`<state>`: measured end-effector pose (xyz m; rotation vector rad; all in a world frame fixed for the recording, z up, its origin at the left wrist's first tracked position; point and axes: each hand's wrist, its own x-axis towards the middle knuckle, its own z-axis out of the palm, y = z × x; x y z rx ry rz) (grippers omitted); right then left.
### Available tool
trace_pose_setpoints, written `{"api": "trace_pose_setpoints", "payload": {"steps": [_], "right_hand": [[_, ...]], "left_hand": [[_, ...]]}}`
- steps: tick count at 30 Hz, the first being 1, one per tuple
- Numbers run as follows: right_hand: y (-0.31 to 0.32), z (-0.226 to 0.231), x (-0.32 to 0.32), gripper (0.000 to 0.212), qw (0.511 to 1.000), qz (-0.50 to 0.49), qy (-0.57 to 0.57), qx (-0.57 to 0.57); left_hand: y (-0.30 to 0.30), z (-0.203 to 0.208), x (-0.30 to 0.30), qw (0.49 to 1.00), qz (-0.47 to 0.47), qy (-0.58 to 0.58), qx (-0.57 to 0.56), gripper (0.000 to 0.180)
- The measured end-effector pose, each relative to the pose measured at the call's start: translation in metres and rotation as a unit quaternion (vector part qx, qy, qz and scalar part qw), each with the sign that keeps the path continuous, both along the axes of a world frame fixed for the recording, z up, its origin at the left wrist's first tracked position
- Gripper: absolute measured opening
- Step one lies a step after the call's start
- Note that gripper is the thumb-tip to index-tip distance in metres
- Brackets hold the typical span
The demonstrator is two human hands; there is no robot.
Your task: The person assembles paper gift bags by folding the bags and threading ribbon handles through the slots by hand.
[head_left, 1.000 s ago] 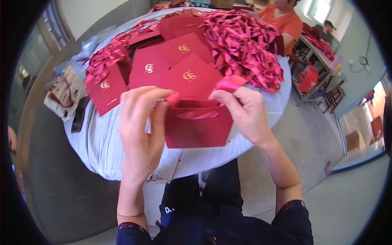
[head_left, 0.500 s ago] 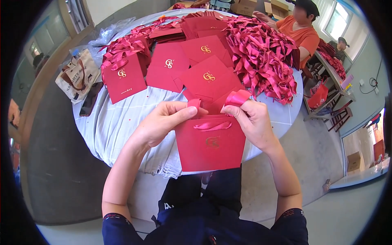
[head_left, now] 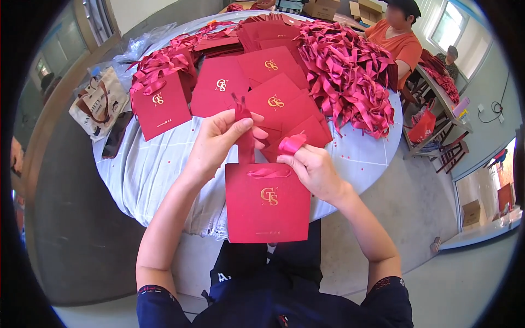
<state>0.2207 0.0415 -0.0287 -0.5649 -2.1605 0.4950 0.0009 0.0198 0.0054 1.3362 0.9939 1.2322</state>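
A red paper gift bag [head_left: 268, 216] with a gold emblem hangs upright at the table's near edge, a pink ribbon handle [head_left: 269, 173] across its front. Above its top left corner, my left hand [head_left: 227, 136] pinches a dark red ribbon [head_left: 244, 143] whose end sticks up past the fingers. By the top right corner, my right hand [head_left: 314, 170] is closed on a looped pink ribbon [head_left: 292, 144]. Just beyond my hands lie flat red bags [head_left: 281, 104] in overlapping layers. The far side of the bag is hidden.
A large heap of ribbon handles [head_left: 350, 76] covers the table's right side. Finished-looking bags with ribbons [head_left: 163, 106] and a canvas tote [head_left: 101, 104] sit at left, beside a dark phone [head_left: 117, 135]. A person in orange [head_left: 395, 46] is across the white-clothed table [head_left: 142, 180].
My left hand has risen and pulled its ribbon up, the end now standing above the fingers. My right hand has come slightly left and down. The bag has shifted down and left.
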Motion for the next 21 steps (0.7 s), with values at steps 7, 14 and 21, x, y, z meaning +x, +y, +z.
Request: {"api": "trace_pose_setpoints", "payload": {"steps": [7, 14, 21], "right_hand": [[0.012, -0.009, 0.005, 0.013, 0.999, 0.029, -0.035, 0.02], [0.017, -0.016, 0.007, 0.01, 0.997, 0.015, -0.075, 0.004], [0.021, -0.029, 0.011, 0.011, 0.998, 0.013, -0.061, -0.015]], "left_hand": [[0.007, -0.01, -0.001, 1.0, 0.0, -0.022, 0.015, 0.028], [0.012, -0.021, -0.002, 0.981, 0.123, 0.103, 0.113, 0.031], [-0.052, -0.026, 0.034, 0.823, 0.051, 0.445, 0.348, 0.047]]}}
